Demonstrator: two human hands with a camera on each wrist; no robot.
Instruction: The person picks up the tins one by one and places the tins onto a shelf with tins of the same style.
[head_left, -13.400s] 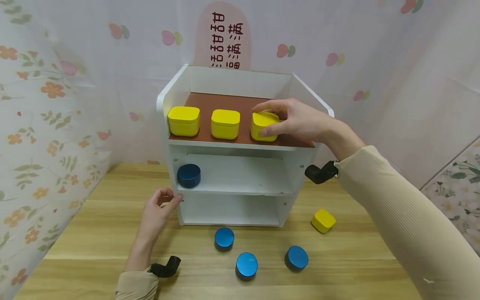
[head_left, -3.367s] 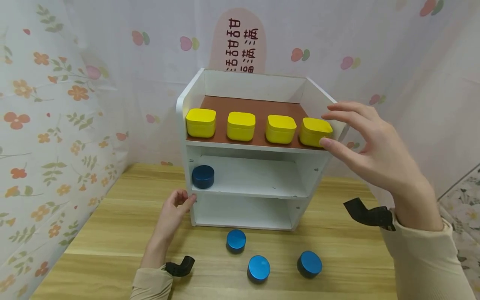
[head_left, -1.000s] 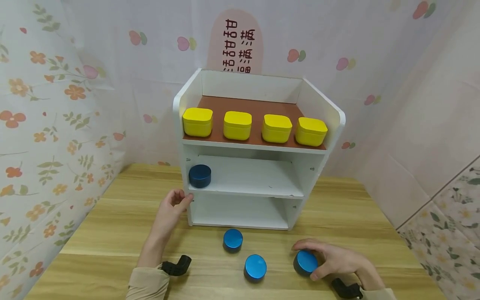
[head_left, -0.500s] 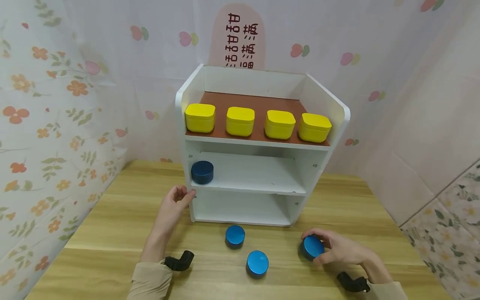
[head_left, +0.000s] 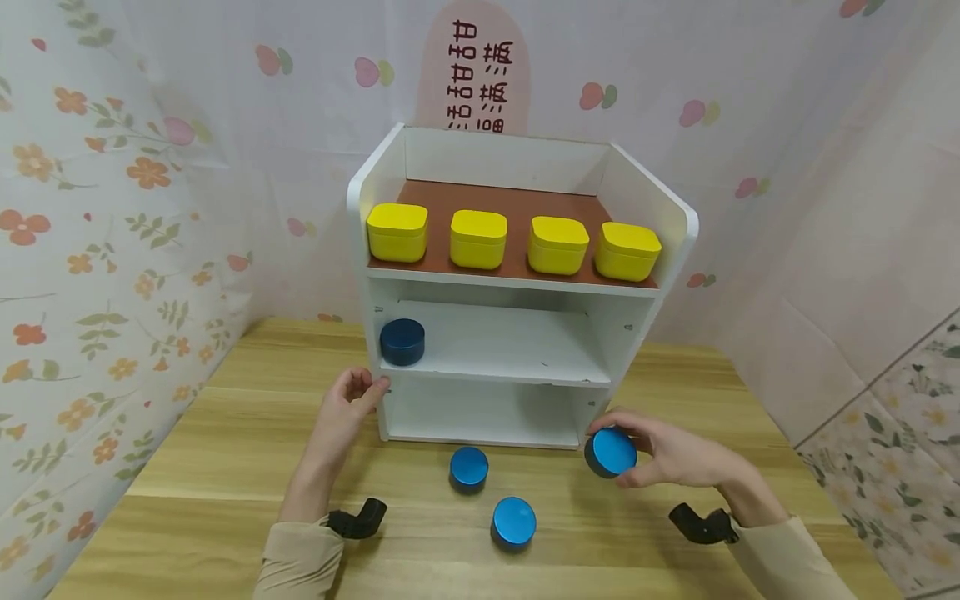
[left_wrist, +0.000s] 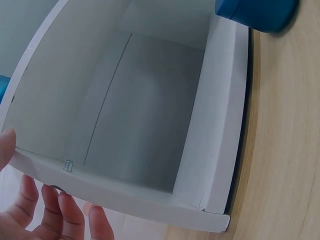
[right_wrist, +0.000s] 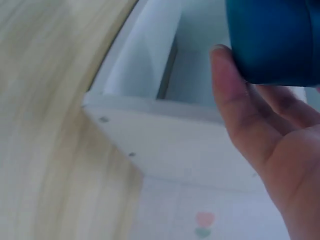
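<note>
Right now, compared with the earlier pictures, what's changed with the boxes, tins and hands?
The rightmost yellow box went from the table to the top right of the shelf unit. The right hand let go of it, came down, gripped the rightmost blue tin and lifted it toward the shelf unit. The left hand still holds the shelf unit's left side; the near tin, farther tin and dark tin stayed put.

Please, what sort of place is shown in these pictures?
Probably an indoor corner staged as a small work area: a wood-grain table, a white shelf standing on it, and patterned sheets hanging behind and beside.
</note>
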